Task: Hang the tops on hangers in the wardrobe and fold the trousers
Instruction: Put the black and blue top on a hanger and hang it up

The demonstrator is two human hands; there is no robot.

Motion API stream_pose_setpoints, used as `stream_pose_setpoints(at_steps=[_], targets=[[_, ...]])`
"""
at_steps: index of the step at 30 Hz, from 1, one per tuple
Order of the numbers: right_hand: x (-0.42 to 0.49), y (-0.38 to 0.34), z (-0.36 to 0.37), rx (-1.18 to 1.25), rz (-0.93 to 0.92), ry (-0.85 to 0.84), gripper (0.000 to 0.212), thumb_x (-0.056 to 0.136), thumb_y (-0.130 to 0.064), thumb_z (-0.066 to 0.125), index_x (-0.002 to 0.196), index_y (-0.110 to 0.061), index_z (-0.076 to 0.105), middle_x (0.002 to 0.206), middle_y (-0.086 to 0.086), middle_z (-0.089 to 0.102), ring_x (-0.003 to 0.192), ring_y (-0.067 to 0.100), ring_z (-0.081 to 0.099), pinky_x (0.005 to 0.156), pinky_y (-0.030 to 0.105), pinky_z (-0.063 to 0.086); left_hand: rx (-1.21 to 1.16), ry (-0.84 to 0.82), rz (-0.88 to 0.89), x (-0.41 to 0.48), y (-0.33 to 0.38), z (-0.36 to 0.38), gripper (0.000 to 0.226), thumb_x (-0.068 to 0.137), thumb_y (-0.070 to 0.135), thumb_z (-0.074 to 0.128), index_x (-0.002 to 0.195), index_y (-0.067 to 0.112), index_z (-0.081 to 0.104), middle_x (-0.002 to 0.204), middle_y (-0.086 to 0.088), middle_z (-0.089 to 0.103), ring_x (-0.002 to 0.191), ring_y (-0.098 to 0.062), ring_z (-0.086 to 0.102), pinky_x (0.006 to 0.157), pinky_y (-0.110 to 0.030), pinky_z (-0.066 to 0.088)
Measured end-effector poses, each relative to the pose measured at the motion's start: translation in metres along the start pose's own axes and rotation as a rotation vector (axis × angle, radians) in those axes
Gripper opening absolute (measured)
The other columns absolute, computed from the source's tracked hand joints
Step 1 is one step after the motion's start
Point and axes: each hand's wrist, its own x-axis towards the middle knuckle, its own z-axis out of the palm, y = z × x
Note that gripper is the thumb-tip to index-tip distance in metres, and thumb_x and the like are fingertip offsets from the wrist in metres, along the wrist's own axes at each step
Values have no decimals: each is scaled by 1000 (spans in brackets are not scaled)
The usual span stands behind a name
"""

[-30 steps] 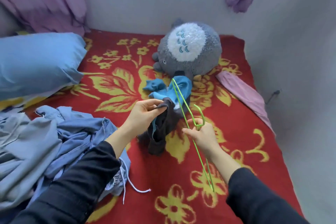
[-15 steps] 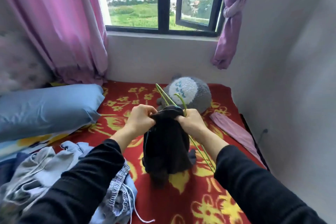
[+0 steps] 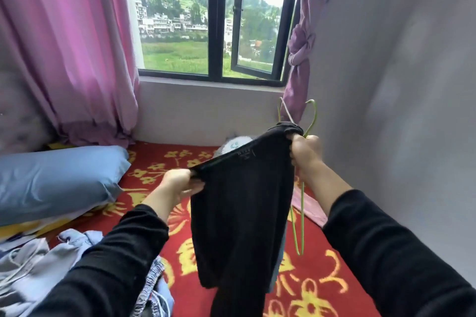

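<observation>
Partly behind black top (image 3: 239, 213), green hanger (image 3: 302, 226)

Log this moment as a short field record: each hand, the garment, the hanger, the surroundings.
left hand: fingers pinch the lower-left edge of the black top
right hand: grips the bunched fabric together with the green wire hanger
black top: held up, stretched between both hands above the bed
green wire hanger: hook and one end stick up above the fabric; the other end hangs below the right hand
hanging: not yet settled on the hanger
surroundings: red floral blanket, blue pillow, pile of pale blue clothes, grey plush toy, window
</observation>
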Motion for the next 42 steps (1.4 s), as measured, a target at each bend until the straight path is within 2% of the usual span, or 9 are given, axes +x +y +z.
stream_pose_setpoints(at_steps=[5,8,13,16,20,27,31,36,42], targets=[[14,2,-29,-6,8,67,21,73,-20,67,60,-9,54,55,4,47,47,19,40,42,27,30,-363,-251,111,-21,84,18,8,87,7,54,92,8,61,80,-7,66,64,-18,65,55,-28,58],[15,12,-38,-63,48,76,21,74,-22,67,65,-6,57,61,7,51,52,22,45,44,28,33,-174,-318,95,-26,93,24,6,85,10,60,85,10,66,80,-6,67,65,-18,64,61,-30,58],[7,54,-44,-178,158,-34,12,82,-15,59,76,-5,54,68,11,49,54,21,46,42,24,32,186,-167,76,-26,51,35,12,80,17,69,73,10,64,60,-5,61,47,-17,57,47,-21,47],[-6,67,-46,-236,186,-147,24,82,-10,59,64,-10,43,56,5,39,34,13,33,35,16,22,208,-110,92,-27,34,47,7,78,17,65,78,10,67,69,-6,67,57,-20,62,53,-23,50],[-22,63,-47,-239,167,-280,36,89,-34,63,72,-1,61,41,-3,40,25,6,28,34,13,21,134,-142,3,-31,34,55,17,76,17,53,83,9,67,74,-10,67,67,-28,63,65,-31,53],[-20,42,-34,232,137,-145,44,94,-44,55,70,-10,71,44,-6,31,31,6,26,35,15,23,229,-73,-18,-34,23,53,20,83,13,49,83,6,68,61,-11,69,54,-26,65,51,-28,53],[-25,40,-24,481,156,-159,35,91,-41,61,77,-10,71,44,-8,34,37,5,29,36,17,25,310,-15,-21,-35,2,43,19,87,16,48,84,7,65,77,-12,67,72,-29,65,72,-36,55],[-39,40,-2,836,198,-74,32,94,-27,56,69,-7,61,38,-8,31,33,4,26,37,17,22,324,-18,-53,-42,-12,38,20,87,16,49,82,5,65,75,-13,67,70,-29,64,74,-36,52],[-72,73,15,578,106,-145,34,96,-21,54,66,-5,59,50,5,43,46,14,37,51,28,33,287,21,-28,-46,-3,34,24,90,17,45,88,5,65,86,-15,67,81,-31,64,82,-39,52]])
